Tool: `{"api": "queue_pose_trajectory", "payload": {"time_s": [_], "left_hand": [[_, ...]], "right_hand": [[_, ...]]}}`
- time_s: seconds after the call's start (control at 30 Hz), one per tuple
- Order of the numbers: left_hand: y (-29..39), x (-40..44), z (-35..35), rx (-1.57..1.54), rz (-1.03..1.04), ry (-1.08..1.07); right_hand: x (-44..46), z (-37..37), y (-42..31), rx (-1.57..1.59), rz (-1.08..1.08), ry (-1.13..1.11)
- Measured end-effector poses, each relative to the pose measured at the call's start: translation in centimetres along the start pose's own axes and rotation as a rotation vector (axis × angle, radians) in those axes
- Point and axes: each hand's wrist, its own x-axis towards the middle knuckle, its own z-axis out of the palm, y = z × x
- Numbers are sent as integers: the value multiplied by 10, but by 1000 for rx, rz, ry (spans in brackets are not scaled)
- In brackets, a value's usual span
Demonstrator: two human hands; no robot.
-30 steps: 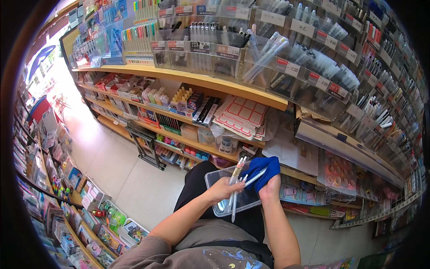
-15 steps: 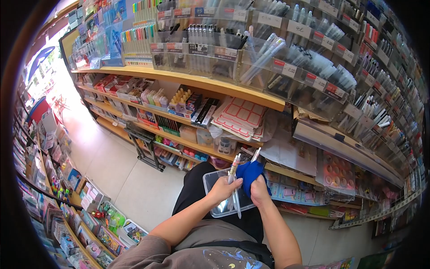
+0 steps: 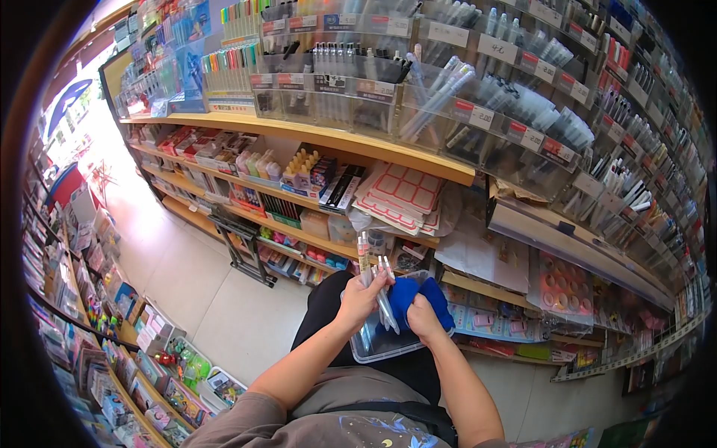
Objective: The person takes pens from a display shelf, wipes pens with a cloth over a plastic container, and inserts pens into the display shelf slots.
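Several pens (image 3: 384,302) with pale, clear barrels are gripped in my left hand (image 3: 358,300), their tips pointing up and down past my fingers. My right hand (image 3: 426,319) is closed around a blue cloth (image 3: 405,296), which bunches out on both sides of the fist. The cloth lies close beside the pens; whether they touch is hard to tell. Beneath both hands, a clear plastic box (image 3: 399,346) rests on my lap, tilted a little. What lies in it is mostly hidden by my hands and the cloth.
Clear pen racks (image 3: 418,112) with price tags rise ahead above a wooden shelf edge (image 3: 314,127). Lower shelves hold boxed goods and a stack of red-framed label sheets (image 3: 399,193). A black metal stand (image 3: 243,246) is on the tiled floor, and packed shelves line the left.
My left hand has moved slightly left and up with more pens gathered in it. A pen that stood by the cloth is no longer there. The cloth has shifted lower and spread right.
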Motion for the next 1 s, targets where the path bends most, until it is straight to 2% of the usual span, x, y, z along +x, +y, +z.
{"api": "queue_pose_trajectory", "payload": {"time_s": [0.13,0.33,0.47,0.57,0.67,0.7,0.77,0.83,0.9,0.97,1.0], "left_hand": [[-9,1,-5,-55,-21,6],[-4,0,-6,-114,-103,-40],[11,2,-10,-218,-58,21],[3,21,-28,-267,98,146],[27,18,-40,-335,119,123],[28,17,-43,-337,128,102],[18,18,-36,-208,115,141],[9,11,-28,-69,22,51],[-1,3,-9,13,63,-66],[-19,2,0,299,-5,-139],[-29,3,5,362,24,-202]], "right_hand": [[-9,1,-20,-154,15,-37],[-8,1,-15,-215,-15,-156],[-7,3,-13,-342,-124,-126],[-8,2,-9,-326,-141,-177],[-9,-3,-2,-305,-86,-99],[-9,-3,-6,-196,-22,-18],[-6,-2,-8,-2,-73,245],[-8,-5,-26,281,-98,232],[-10,1,-36,381,-237,330],[-7,0,-27,340,-342,324],[-8,0,-27,320,-393,321]]}}
